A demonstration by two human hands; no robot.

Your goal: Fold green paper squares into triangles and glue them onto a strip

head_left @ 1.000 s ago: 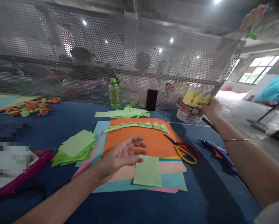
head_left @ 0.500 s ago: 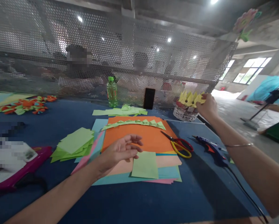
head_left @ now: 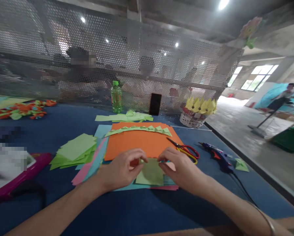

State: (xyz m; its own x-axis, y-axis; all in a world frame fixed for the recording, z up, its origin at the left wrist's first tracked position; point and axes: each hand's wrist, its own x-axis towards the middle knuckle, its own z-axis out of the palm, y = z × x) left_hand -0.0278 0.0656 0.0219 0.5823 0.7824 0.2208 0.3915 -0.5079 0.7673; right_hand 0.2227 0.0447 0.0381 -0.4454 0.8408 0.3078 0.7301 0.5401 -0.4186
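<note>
Lying on the near part of the stacked coloured sheets [head_left: 84,173], the pale green paper square [head_left: 149,175] sits between your left grip [head_left: 119,170] and right grip [head_left: 182,169], fingertips at its far corners; I cannot tell whether either pinches it. Beyond it, a folded green strip [head_left: 139,129] crosses the orange paper [head_left: 134,146]. Scissors [head_left: 179,147] rest just past your right grip, with a glue gun [head_left: 219,156] farther right on the blue desk [head_left: 147,213].

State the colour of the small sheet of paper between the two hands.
The small sheet of paper is plain pale green, seen best in the head view.
</note>
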